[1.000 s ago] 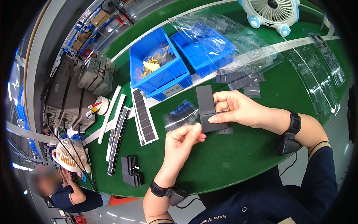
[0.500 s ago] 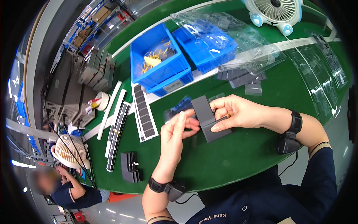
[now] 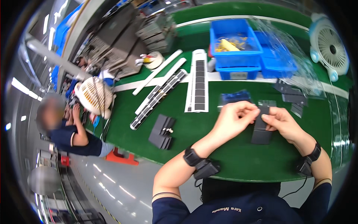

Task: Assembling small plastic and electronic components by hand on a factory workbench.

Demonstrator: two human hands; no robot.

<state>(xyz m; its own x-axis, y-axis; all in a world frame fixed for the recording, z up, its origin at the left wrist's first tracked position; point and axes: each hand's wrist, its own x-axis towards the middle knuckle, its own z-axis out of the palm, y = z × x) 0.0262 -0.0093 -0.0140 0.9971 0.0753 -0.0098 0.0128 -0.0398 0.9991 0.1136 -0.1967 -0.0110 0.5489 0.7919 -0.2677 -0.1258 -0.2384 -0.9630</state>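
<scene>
A flat black rectangular part [image 3: 261, 130] with a step or fold across its middle stands between my hands above the green mat. My right hand [image 3: 282, 122] grips its right edge between thumb and fingers. My left hand [image 3: 238, 116] is closed in a pinch, its fingertips at the upper left edge of the part; what they pinch, if anything, is too small to make out. Just beyond lies a dark blue clear-wrapped packet [image 3: 234, 98]. A small clear strip [image 3: 267, 102] shows behind the part's upper end.
Several black parts [image 3: 161, 132] stand grouped at the left. Beyond are label sheets [image 3: 199, 82], a blue bin [image 3: 235, 56] holding yellow-wired pieces, clear plastic trays [image 3: 294, 63], dark flat pieces [image 3: 291, 93] and a fan [image 3: 331, 46]. Another person [image 3: 82, 130] works at far left.
My view has swung left, shifting the bench to the right. My left fingers, spread beside the black part before, are now pinched at its upper edge. My right hand still holds it.
</scene>
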